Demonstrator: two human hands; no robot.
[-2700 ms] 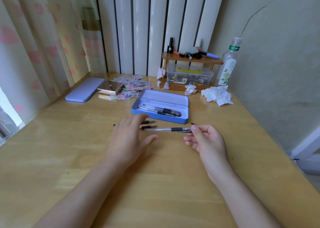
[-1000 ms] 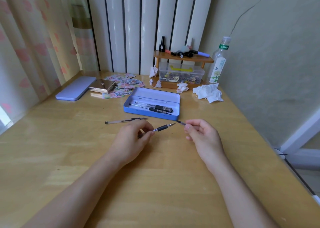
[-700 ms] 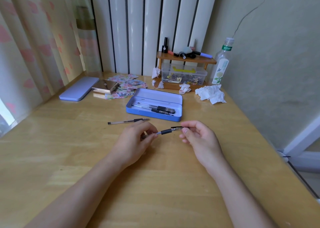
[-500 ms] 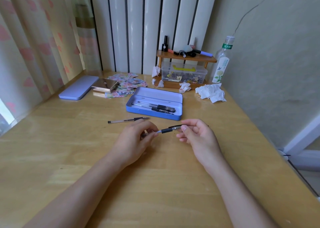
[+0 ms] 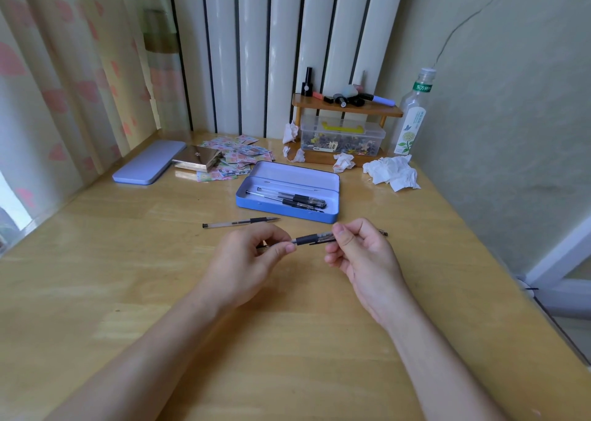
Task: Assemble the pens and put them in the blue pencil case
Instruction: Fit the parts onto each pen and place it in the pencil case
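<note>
The left hand and right hand each pinched one end of the pen, held between them above the surface. The blue pencil case lay open at 12 o'clock, near.

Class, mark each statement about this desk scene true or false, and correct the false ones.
1. The blue pencil case lies open with pens inside. True.
2. Both hands hold one pen between them. True: the left hand and the right hand each grip an end.
3. The loose pen on the table lies inside the case. False: it lies on the wood, in front of the case.
4. The plastic bottle lies on its side. False: it stands upright by the wall.
</note>
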